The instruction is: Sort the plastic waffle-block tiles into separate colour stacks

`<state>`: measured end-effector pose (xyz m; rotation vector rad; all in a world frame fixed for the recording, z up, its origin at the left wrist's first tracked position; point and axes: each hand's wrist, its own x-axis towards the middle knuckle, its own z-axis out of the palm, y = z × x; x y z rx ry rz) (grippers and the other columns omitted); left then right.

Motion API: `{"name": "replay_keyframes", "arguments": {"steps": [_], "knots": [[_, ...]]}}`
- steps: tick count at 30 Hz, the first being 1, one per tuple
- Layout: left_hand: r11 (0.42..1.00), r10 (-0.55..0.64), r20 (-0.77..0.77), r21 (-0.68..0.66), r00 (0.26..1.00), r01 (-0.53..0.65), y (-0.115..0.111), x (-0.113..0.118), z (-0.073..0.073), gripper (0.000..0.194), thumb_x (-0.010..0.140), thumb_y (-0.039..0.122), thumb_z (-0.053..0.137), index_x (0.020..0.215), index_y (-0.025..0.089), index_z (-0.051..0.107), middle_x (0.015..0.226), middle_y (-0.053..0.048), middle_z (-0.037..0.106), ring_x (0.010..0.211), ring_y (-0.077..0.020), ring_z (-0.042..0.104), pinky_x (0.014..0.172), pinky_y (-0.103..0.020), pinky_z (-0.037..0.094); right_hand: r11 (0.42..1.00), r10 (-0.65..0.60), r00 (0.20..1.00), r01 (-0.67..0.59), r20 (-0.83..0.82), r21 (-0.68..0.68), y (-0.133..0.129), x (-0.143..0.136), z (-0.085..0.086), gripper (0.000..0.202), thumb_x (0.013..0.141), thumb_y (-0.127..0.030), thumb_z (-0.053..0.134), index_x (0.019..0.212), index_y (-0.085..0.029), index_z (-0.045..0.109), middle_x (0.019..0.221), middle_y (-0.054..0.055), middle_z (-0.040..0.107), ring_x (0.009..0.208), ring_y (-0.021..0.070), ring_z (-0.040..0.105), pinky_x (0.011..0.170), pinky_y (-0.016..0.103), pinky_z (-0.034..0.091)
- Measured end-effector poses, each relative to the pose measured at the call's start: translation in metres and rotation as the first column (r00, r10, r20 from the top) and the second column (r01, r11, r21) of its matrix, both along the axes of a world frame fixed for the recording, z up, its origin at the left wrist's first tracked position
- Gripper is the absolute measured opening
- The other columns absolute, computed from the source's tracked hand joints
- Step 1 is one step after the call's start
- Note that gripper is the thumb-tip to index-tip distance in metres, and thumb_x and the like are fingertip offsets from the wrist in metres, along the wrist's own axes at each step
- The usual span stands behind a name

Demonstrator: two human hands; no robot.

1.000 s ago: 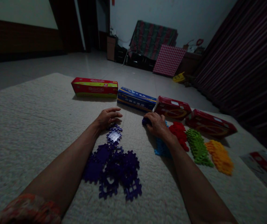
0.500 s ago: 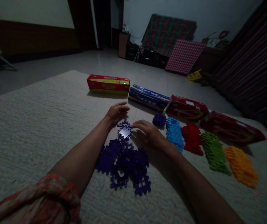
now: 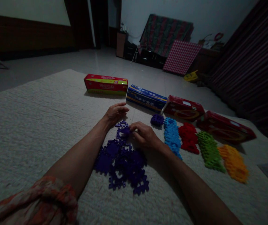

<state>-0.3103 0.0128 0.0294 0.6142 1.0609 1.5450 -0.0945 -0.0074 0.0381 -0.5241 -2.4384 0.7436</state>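
Note:
My right hand point(image 3: 143, 135) pinches the edge of a purple notched building tile point(image 3: 125, 132), which is tilted up from the mat. My left hand point(image 3: 116, 113) rests just beyond it, palm turned inward, its fingers stretched out and holding nothing. Close to the left wrist lies a small purple piece point(image 3: 122, 124) with an arched edge. A heap of purple interlocking tiles point(image 3: 126, 164), some solid and some open-framed, spreads between my forearms.
Right of my hand are a purple stack point(image 3: 157, 120) and piles of blue point(image 3: 172, 137), red point(image 3: 188, 137), green point(image 3: 210, 151) and orange pieces point(image 3: 234, 162). Behind them stand a red-yellow box point(image 3: 106, 84), a blue box point(image 3: 146, 98) and two dark red boxes point(image 3: 183, 108) on the cream mat point(image 3: 42, 125).
My right hand has closed on the edge of the purple tile and tipped it, so its shiny face no longer shows. My left hand stays nearly still. The view has shifted slightly.

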Motion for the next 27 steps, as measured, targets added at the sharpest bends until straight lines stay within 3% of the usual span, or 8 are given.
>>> {"name": "replay_keyframes", "arguments": {"steps": [5,7,10,13,16,19,27], "knots": [[1.0,0.004,0.012,-0.014,1.0,-0.004,-0.001,0.001,0.003,0.048,0.065,0.007,0.069,0.112,0.013,0.067,0.077,-0.007,0.072,0.075,-0.0175,0.067,0.072,-0.029,0.053,0.941,-0.286,0.951,0.302,0.118,-0.155,0.01,0.012,0.011,0.022,0.088,-0.027,0.052,0.1,-0.019,0.069,0.079,0.001,0.073,0.071,0.0168,0.067,0.069,0.028,0.051],[1.0,0.003,0.011,-0.017,1.0,-0.003,-0.001,0.001,0.003,0.048,0.065,0.007,0.069,0.112,0.013,0.066,0.078,-0.008,0.073,0.076,-0.0177,0.068,0.073,-0.029,0.053,0.912,-0.353,0.904,0.39,0.24,-0.129,0.013,0.015,0.012,0.025,0.087,-0.024,0.053,0.104,-0.019,0.07,0.076,0.001,0.074,0.066,0.0167,0.066,0.065,0.027,0.05],[1.0,-0.003,-0.006,-0.013,1.0,0.003,0.0,0.001,0.002,0.048,0.064,0.009,0.069,0.112,0.012,0.065,0.079,-0.008,0.073,0.077,-0.0183,0.068,0.074,-0.03,0.053,0.895,-0.42,0.821,0.446,0.387,0.025,0.014,0.019,0.015,0.025,0.087,-0.023,0.056,0.108,-0.018,0.07,0.084,0.007,0.076,0.074,0.0203,0.069,0.07,0.03,0.051],[1.0,-0.005,-0.015,-0.002,1.0,0.005,0.001,0.0,0.0,0.047,0.064,0.009,0.069,0.111,0.012,0.065,0.079,-0.008,0.073,0.078,-0.0185,0.068,0.074,-0.029,0.053,0.912,-0.409,0.826,0.371,0.387,0.174,0.012,0.023,0.02,0.032,0.086,-0.025,0.063,0.117,-0.017,0.067,0.11,0.014,0.073,0.099,0.0249,0.069,0.085,0.034,0.052],[1.0,0.001,-0.024,-0.015,1.0,-0.001,0.0,0.001,0.001,0.046,0.065,0.009,0.069,0.11,0.013,0.066,0.079,-0.008,0.073,0.079,-0.0193,0.069,0.075,-0.03,0.054,0.967,-0.236,0.897,0.179,0.374,0.18,0.007,0.024,0.023,0.045,0.081,-0.016,0.064,0.126,-0.018,0.061,0.134,0.014,0.061,0.122,0.0249,0.059,0.101,0.037,0.047],[1.0,-0.001,-0.027,-0.026,1.0,0.0,-0.001,0.001,0.003,0.043,0.065,0.009,0.069,0.108,0.013,0.066,0.079,-0.008,0.073,0.078,-0.0185,0.069,0.072,-0.029,0.054,0.987,-0.136,0.892,0.086,0.431,0.134,0.003,0.022,0.021,0.04,0.082,-0.011,0.061,0.121,-0.019,0.061,0.129,0.013,0.063,0.121,0.0244,0.058,0.105,0.039,0.046],[1.0,-0.006,-0.034,-0.016,0.999,0.005,-0.003,0.002,0.005,0.041,0.065,0.008,0.07,0.105,0.013,0.066,0.078,-0.006,0.073,0.075,-0.0167,0.07,0.066,-0.025,0.054,0.982,-0.178,0.881,0.126,0.438,0.144,0.005,0.022,0.019,0.032,0.083,-0.013,0.064,0.114,-0.022,0.063,0.117,0.01,0.065,0.107,0.0241,0.06,0.095,0.039,0.048]]}}
